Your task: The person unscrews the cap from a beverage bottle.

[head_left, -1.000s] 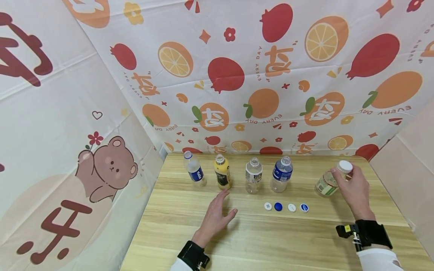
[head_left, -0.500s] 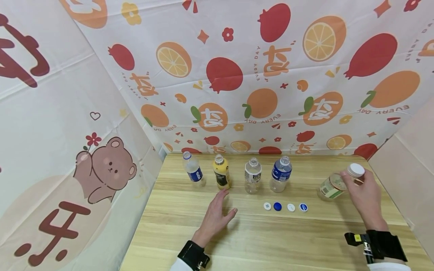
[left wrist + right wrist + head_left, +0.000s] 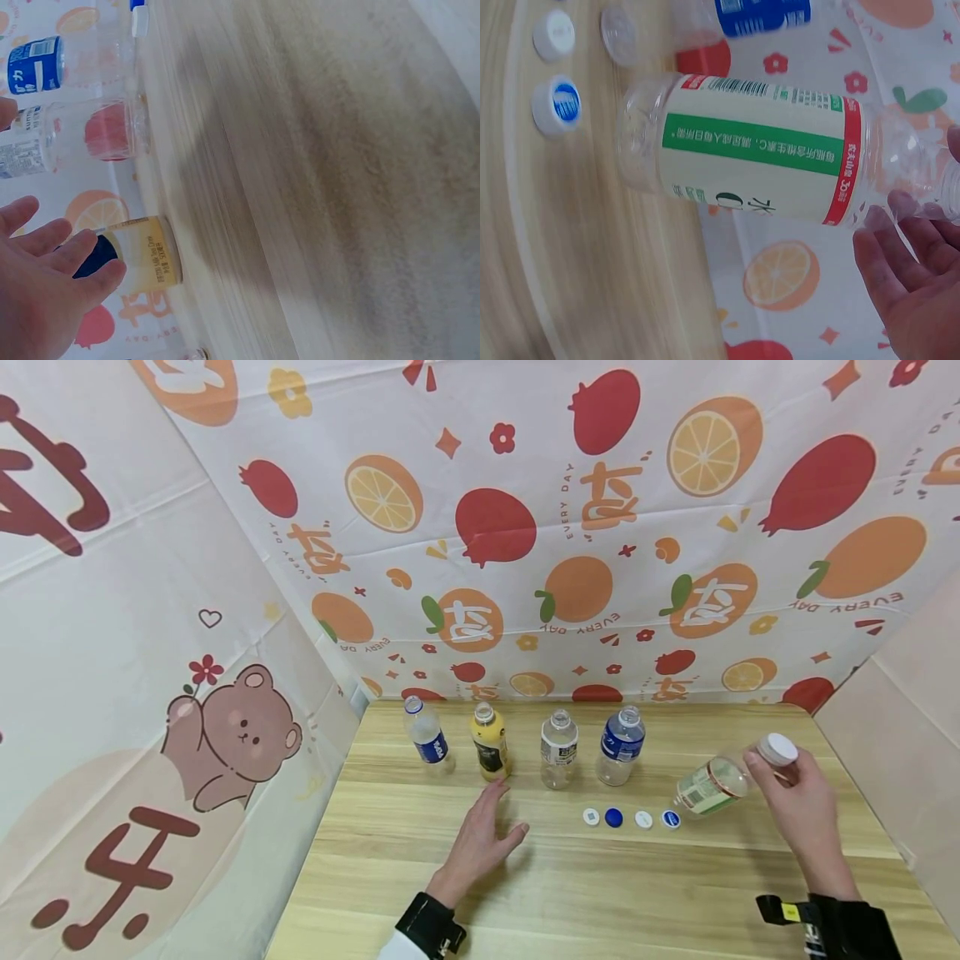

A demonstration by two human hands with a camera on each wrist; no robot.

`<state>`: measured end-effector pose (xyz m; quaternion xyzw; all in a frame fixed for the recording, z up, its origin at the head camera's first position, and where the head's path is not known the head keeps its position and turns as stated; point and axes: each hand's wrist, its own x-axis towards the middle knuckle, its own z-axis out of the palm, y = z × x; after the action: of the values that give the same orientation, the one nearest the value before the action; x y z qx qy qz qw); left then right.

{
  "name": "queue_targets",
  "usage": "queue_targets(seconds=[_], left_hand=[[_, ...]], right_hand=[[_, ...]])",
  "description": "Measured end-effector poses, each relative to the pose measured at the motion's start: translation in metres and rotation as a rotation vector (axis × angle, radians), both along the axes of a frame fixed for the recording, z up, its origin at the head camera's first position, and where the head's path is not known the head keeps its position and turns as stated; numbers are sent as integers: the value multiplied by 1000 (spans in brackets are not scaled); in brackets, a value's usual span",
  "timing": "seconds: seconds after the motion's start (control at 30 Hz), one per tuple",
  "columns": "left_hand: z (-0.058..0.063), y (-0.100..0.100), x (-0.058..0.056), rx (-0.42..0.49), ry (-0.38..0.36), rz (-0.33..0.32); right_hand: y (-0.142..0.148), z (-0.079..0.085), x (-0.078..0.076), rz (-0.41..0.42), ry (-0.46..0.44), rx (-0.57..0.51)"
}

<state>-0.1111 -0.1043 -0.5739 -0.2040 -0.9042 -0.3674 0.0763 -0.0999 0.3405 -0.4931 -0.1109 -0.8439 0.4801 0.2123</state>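
My right hand [image 3: 808, 810] grips the neck of a clear bottle [image 3: 708, 787] with a white cap [image 3: 777, 749] and a green, white and red label [image 3: 757, 150]. The bottle leans, its base pointing left towards the row of caps; whether the base touches the table cannot be told. Beside that base lies a white cap with a blue print [image 3: 671, 819]. On the table my left hand [image 3: 477, 839] is held with fingers spread, just in front of a yellow bottle [image 3: 491, 745], and holds nothing. In the left wrist view this bottle [image 3: 146, 255] is partly behind the fingers.
Uncapped bottles stand along the back: a blue-labelled one [image 3: 430, 739] far left, a white-labelled one [image 3: 559, 752], and another with a blue label [image 3: 621, 747]. A white cap [image 3: 592, 817], a blue cap [image 3: 614, 817] and another white cap [image 3: 643, 819] lie in front. Printed cloth [image 3: 495, 527] hangs behind.
The right hand lifts slightly right, then brings the bottle left and nearer, so it tilts more and its base reaches the caps. My left hand stays almost still.
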Motion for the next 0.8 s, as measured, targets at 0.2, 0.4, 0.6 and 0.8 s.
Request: queue_targets(seconds=[0.2,0.4,0.6,0.8], left_hand=[[3,7,0,-18,-40,-8],[8,15,-1,-4,-66,-24],[12,22,-4,-39,-31,-66],[21,31,-7,-44,-56,-114]], right_hand=[[-23,-7,3,81,43,-25],[-47,-9,3,158,73,-76],[-71,-9,3,218,46,-139],[-94,-16,4,276,45,-207]])
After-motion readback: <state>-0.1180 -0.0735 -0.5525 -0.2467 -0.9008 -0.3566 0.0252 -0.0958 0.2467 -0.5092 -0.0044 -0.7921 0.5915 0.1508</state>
